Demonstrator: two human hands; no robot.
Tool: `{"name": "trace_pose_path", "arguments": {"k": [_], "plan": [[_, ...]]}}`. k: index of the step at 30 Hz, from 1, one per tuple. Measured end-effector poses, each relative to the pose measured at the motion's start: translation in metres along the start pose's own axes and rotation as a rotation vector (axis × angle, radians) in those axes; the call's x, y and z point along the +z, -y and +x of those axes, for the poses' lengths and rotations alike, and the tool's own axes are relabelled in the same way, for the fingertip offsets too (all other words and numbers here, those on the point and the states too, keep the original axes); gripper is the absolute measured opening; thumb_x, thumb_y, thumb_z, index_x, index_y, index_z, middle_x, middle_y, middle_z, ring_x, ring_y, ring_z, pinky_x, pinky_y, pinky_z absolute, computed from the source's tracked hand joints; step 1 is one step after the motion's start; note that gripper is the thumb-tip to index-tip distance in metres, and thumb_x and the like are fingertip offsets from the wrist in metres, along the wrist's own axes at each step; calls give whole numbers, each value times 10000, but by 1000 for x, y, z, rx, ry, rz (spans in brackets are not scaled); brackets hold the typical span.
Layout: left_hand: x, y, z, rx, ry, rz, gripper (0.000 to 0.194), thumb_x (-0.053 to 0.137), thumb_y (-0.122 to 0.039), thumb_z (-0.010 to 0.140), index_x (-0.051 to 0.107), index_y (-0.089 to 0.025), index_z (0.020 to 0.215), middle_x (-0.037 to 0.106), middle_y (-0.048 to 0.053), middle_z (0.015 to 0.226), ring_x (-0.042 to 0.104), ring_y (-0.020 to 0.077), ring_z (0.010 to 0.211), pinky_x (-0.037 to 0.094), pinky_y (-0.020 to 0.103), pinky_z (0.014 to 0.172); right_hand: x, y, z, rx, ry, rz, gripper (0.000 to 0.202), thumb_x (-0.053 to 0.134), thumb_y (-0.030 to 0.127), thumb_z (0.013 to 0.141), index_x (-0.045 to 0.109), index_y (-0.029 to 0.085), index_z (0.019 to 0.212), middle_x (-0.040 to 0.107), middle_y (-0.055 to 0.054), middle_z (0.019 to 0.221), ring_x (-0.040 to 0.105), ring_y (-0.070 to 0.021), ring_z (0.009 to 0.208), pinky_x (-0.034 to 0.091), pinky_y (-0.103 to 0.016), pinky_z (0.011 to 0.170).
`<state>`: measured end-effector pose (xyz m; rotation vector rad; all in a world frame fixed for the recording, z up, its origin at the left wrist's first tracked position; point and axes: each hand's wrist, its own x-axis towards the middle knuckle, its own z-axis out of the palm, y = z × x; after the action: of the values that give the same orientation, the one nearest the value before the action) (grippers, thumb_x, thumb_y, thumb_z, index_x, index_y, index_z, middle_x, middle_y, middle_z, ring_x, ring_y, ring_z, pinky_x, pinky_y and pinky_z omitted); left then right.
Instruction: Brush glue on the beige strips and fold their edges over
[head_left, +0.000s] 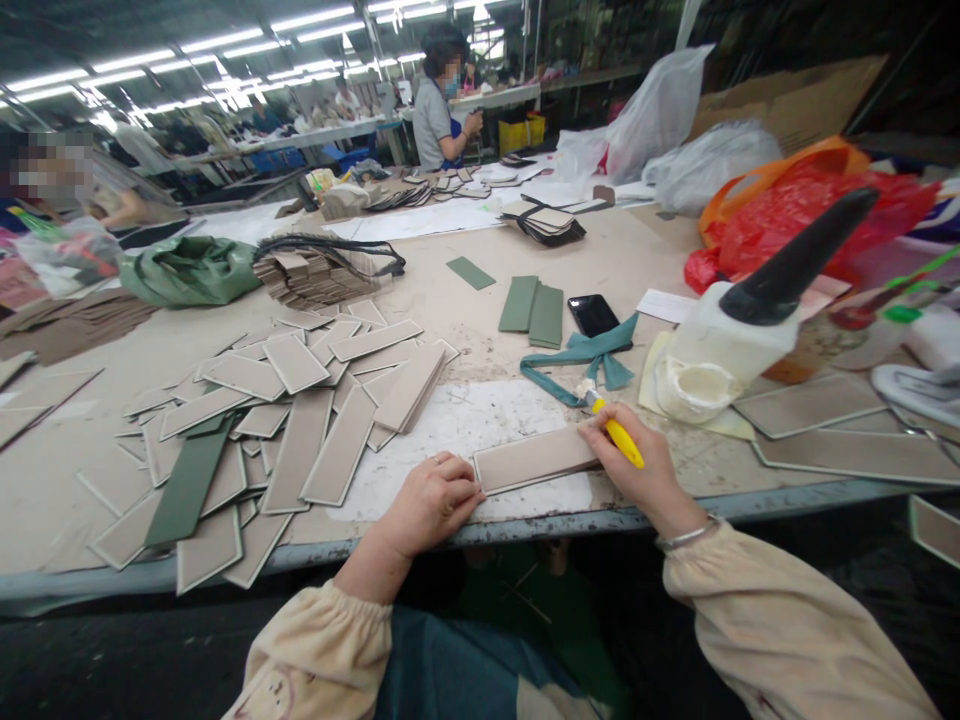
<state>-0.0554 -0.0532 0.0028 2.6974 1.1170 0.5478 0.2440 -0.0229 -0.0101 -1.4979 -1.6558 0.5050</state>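
Steadying the long panel (532,458) seemed the step in hand; the next move likely called for keeping its edges even. It lay between the hands, flat, taupe, pale-rimmed. The left hand (442,498) bunched at one end, whether pinching unclear; the right hand (637,455) gripped a yellow-handled tool (624,440), fingers at the other.

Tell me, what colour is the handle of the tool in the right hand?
The handle is bright yellow, seen in the head view.
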Motion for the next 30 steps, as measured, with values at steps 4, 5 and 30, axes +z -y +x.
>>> {"name": "trace_pose_path", "arguments": {"k": [4,5,30], "plan": [[-2,-1,1,-5,1,10,208,537,-246,901,710,-192,799,648,75,924,564,183,844,503,329,751,1,-2,0,-28,-15,-18,154,574,383,844,531,239,807,582,15,728,560,-167,662,433,-274,638],[-2,-1,1,-2,-2,10,197,544,-245,897,710,-193,805,649,80,964,566,192,874,504,342,773,2,-3,0,-35,-23,-24,153,574,383,845,532,241,810,584,14,729,561,-168,662,434,-274,636],[4,-1,-1,-47,-14,19,160,574,-234,876,718,-237,807,727,27,1050,621,215,989,407,484,1023,3,-10,0,-257,-6,-244,82,545,288,893,529,207,890,645,-21,778,639,-182,710,430,-264,653]]}}
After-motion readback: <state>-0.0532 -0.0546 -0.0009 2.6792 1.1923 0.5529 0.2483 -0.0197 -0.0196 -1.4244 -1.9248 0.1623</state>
